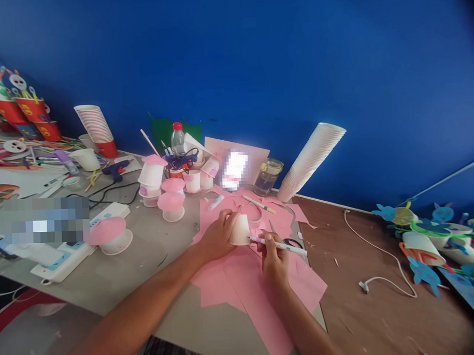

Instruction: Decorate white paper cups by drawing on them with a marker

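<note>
My left hand (pixel 219 232) is closed round a white paper cup (pixel 239 231), which is upside down above pink paper. In my right hand (pixel 274 256) is a white marker (pixel 288 246), its tip pointing left at the cup's lower right side; whether it touches I cannot tell. Under both hands lie overlapping pink paper sheets (pixel 244 281), some cut into scraps. A pair of scissors with black handles (pixel 293 243) rests partly hidden just right of my right hand. Another marker (pixel 259 204) lies on the paper beyond the cup.
Pink-topped cups (pixel 171 203) stand left of the paper. Behind are a lit phone (pixel 234 170), a glass jar (pixel 268 176) and a tall leaning cup stack (pixel 313 159). A power strip (pixel 81 242) and glue gun (pixel 116 170) sit left. A white cable (pixel 379 240) crosses the brown surface right.
</note>
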The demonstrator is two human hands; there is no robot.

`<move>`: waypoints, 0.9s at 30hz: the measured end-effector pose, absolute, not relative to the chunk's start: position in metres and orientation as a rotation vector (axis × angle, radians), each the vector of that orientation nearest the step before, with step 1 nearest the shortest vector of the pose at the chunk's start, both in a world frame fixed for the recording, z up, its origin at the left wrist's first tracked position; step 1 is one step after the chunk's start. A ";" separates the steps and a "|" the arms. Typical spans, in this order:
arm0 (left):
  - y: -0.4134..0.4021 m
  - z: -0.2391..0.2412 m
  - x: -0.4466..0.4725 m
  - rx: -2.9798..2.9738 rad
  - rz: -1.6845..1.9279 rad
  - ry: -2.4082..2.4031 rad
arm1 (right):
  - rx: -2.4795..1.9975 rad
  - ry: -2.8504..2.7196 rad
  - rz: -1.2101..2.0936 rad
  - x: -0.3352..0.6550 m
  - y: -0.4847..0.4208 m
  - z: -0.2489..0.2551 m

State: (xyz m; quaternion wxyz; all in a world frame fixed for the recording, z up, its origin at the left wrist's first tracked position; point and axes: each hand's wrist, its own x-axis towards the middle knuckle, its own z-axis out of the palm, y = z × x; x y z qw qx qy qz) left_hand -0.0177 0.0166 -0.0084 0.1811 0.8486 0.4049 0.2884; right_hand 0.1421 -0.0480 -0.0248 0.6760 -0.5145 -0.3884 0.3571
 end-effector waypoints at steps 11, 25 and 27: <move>0.019 -0.014 -0.019 2.389 0.832 1.125 | -1.146 -0.896 0.788 0.142 -0.047 -0.023; 0.018 -0.012 -0.019 2.401 0.827 1.122 | -1.155 -0.908 0.764 0.141 -0.047 -0.023; 0.018 -0.013 -0.019 2.408 0.826 1.120 | -1.159 -0.916 0.770 0.140 -0.048 -0.020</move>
